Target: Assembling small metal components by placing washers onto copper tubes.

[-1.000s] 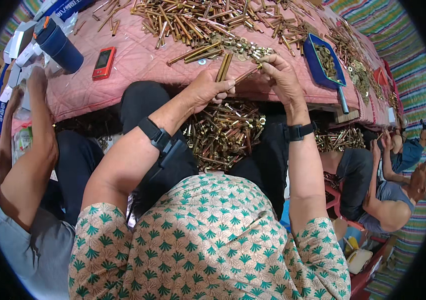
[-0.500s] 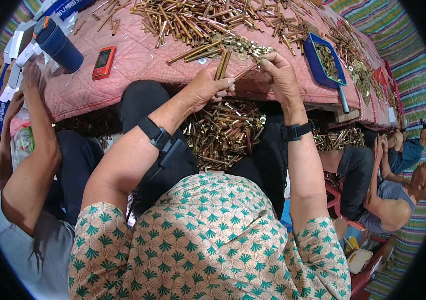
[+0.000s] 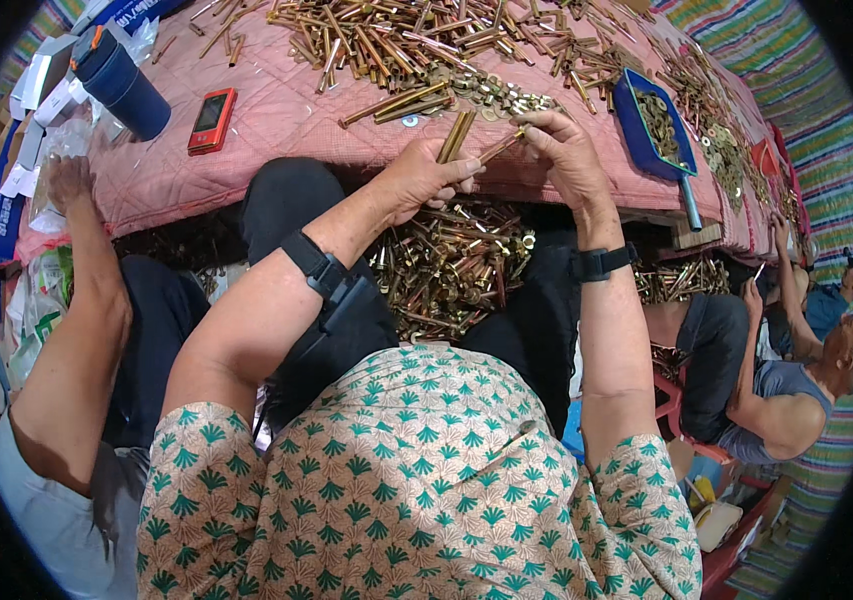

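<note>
My left hand point(image 3: 424, 180) is closed around several long brass-coloured bolts point(image 3: 456, 137), two of which stick up past its thumb. Another reddish bolt point(image 3: 499, 147) slants from those fingers toward my right hand point(image 3: 568, 165). There the thumb and fingertips are pinched at the bolt's end, on a small piece that looks like a nut, partly hidden. Just beyond lies a heap of washers and nuts point(image 3: 506, 97) on the pink quilted cover point(image 3: 286, 125). A few loose bolts point(image 3: 398, 103) rest beside it. Between my knees sits a pile of bolts point(image 3: 451, 270).
A big bolt heap point(image 3: 386, 40) covers the far table. To the right stands a blue tray point(image 3: 654, 125) of washers. At left are a red phone-like device point(image 3: 212, 122) and a dark blue tumbler point(image 3: 121, 85). Co-workers sit on both sides, one arm point(image 3: 91, 240) close to my left.
Both my hands have shifted very slightly right, keeping the same hold. The left co-worker's hand moved at the table edge, and an arm rose among the people at right.
</note>
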The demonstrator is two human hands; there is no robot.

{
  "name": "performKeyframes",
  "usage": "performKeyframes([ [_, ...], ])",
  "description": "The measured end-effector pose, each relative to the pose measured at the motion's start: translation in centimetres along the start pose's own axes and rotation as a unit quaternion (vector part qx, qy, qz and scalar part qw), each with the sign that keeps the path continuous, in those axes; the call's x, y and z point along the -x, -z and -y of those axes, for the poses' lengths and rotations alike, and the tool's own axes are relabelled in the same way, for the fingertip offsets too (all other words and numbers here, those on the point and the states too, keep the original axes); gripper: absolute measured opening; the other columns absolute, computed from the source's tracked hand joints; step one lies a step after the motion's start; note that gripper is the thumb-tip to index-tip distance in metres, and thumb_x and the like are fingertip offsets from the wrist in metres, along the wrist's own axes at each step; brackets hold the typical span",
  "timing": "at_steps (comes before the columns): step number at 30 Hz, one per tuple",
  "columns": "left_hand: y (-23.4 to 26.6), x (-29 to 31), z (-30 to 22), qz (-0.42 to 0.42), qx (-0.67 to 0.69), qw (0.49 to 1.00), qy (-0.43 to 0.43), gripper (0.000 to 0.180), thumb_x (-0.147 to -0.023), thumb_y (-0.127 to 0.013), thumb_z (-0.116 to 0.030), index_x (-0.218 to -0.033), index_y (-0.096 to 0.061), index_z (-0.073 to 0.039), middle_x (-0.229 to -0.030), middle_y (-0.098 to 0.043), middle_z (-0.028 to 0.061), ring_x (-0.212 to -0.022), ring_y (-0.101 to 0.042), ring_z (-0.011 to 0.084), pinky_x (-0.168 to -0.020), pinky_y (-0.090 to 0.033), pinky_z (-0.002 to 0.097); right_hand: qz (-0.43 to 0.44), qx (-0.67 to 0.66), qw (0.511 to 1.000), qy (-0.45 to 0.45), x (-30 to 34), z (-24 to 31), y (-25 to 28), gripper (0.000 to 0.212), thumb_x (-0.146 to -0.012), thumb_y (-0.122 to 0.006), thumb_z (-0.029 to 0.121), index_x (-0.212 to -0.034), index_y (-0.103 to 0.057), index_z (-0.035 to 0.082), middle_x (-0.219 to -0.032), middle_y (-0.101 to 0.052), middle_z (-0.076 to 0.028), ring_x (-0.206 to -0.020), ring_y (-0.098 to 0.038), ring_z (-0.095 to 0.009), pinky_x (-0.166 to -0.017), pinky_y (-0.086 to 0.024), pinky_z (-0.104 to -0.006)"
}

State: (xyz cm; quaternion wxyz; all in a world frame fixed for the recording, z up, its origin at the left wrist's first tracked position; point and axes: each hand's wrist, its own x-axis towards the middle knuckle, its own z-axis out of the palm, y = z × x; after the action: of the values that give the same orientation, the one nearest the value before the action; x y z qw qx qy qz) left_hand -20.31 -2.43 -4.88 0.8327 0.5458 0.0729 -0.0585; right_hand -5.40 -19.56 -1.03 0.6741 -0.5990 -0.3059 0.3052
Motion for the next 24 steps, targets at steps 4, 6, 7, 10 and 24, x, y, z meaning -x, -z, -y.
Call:
performKeyframes([
  [4, 0.3, 0.0, -0.1, 0.066, 0.073, 0.995, 0.021, 0.025, -0.089, -0.063, -0.022, -0.102, -0.057, -0.002, -0.072, -0.057, -0.0004, -0.046, -0.036, 0.001, -0.039, -0.026, 0.0155, 0.002, 0.006, 1.0, -0.011, 0.2, 0.8, 0.0, 0.013, -0.085, -0.065, 0.01, -0.096, -0.064, 0.004, -0.075, -0.057, 0.003, -0.062, -0.049, -0.005, -0.055, -0.039, -0.0175],
  [6, 0.4, -0.1, 0.1, 0.053, 0.062, 0.997, 0.009, 0.026, -0.089, -0.063, -0.023, -0.102, -0.056, -0.002, -0.071, -0.057, -0.0005, -0.046, -0.036, 0.0009, -0.039, -0.025, 0.015, 0.017, -0.04, 0.999, -0.012, 0.0, 0.8, -0.4, 0.009, -0.085, -0.066, 0.012, -0.089, -0.061, 0.006, -0.072, -0.056, 0.003, -0.059, -0.047, -0.005, -0.053, -0.037, -0.0173],
  [7, 0.3, 0.0, 0.0, 0.054, 0.062, 0.997, 0.009, 0.026, -0.089, -0.063, -0.023, -0.102, -0.056, -0.002, -0.071, -0.057, -0.0005, -0.046, -0.036, 0.0009, -0.039, -0.025, 0.015, 0.017, -0.04, 0.999, -0.012, 0.0, 0.7, -0.5, 0.009, -0.085, -0.066, 0.012, -0.089, -0.061, 0.006, -0.072, -0.056, 0.003, -0.059, -0.047, -0.005, -0.053, -0.037, -0.0173],
  [10, 0.1, 0.1, -0.2, 0.027, 0.027, 0.999, -0.017, 0.023, -0.089, -0.063, -0.023, -0.099, -0.057, -0.003, -0.071, -0.057, -0.0006, -0.046, -0.037, 0.0013, -0.039, -0.026, 0.0151, -0.01, -0.036, 0.999, 0.005, -0.1, 0.4, -0.8, 0.012, -0.085, -0.067, 0.014, -0.082, -0.057, 0.008, -0.069, -0.053, 0.004, -0.057, -0.045, -0.004, -0.051, -0.035, -0.0179],
  [24, -0.3, -0.1, 0.1, -0.072, -0.125, 0.987, -0.078, 0.017, -0.087, -0.064, -0.02, -0.092, -0.058, -0.005, -0.069, -0.058, -0.0004, -0.047, -0.044, 0.0031, -0.039, -0.032, 0.0165, -0.058, -0.01, 0.998, -0.033, -0.2, -0.4, -1.3, 0.015, -0.085, -0.068, 0.018, -0.081, -0.057, 0.008, -0.063, -0.047, 0.006, -0.051, -0.038, -0.005, -0.047, -0.03, -0.0199],
])
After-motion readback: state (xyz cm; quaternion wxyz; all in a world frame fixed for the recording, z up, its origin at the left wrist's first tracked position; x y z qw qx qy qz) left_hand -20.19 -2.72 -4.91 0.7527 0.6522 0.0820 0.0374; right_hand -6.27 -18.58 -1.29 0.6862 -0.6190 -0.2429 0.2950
